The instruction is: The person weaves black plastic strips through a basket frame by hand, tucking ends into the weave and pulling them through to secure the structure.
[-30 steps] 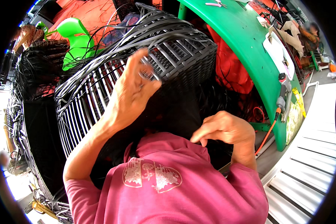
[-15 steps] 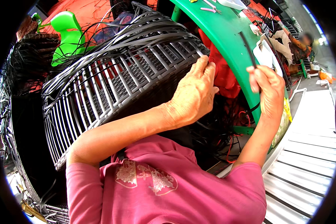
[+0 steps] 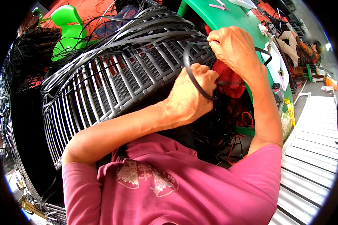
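A large frame (image 3: 131, 73) of grey and dark plastic wicker, part tight weave and part open bars, leans in front of me. Close by its right end, my left hand (image 3: 191, 95) is closed with curled fingers; what they grip is hidden. Above and to the right, my right hand (image 3: 236, 48) pinches a dark, flat plastic strip (image 3: 187, 60). That strip bows out in a loop over the back of my left hand. Loose grey strips (image 3: 150, 35) lie in a thick bundle across the top of the frame.
A green table (image 3: 210, 13) curves behind my right hand, with pink-handled pliers (image 3: 218, 6) and a white container (image 3: 276, 63) on it. A green chair (image 3: 68, 32) stands far left. White slats (image 3: 311, 142) fill the right side. Tangled dark strips (image 3: 218, 138) hang below the table.
My right hand has moved left from over the table to the frame's end, bringing the strip, which is now looped. My left hand's fingers have curled in. The view has shifted slightly.
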The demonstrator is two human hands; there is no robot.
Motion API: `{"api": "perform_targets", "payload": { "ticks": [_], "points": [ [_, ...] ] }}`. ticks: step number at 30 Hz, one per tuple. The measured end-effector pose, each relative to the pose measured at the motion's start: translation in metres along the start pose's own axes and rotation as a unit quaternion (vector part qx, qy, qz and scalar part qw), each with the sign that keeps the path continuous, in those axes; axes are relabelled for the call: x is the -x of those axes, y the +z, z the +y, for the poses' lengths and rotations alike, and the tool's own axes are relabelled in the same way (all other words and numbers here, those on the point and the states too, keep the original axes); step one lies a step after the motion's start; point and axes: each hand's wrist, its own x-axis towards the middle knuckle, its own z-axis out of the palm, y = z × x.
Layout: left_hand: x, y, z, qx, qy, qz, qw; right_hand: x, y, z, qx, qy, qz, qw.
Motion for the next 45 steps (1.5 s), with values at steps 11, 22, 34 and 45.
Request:
{"api": "perform_targets", "payload": {
  "ticks": [11, 22, 34, 45],
  "points": [
    [-0.029, -0.022, -0.072, -0.21, -0.016, 0.094, 0.973, -0.023, 0.003, 0.008, -0.098, 0.026, -0.168, 0.981],
    [-0.062, -0.018, -0.056, -0.168, -0.283, 0.008, 0.944, 0.001, 0.035, 0.021, -0.14, 0.031, -0.08, 0.986],
    [-0.051, -0.071, -0.057, 0.319, -0.323, 0.043, 0.89, -0.011, 0.021, -0.009, -0.376, 0.089, -0.033, 0.922],
    [0.007, -0.06, -0.096, -0.188, -0.055, 0.043, 0.98, -0.023, 0.023, -0.028, -0.036, -0.038, -0.157, 0.986]
  ]
}}
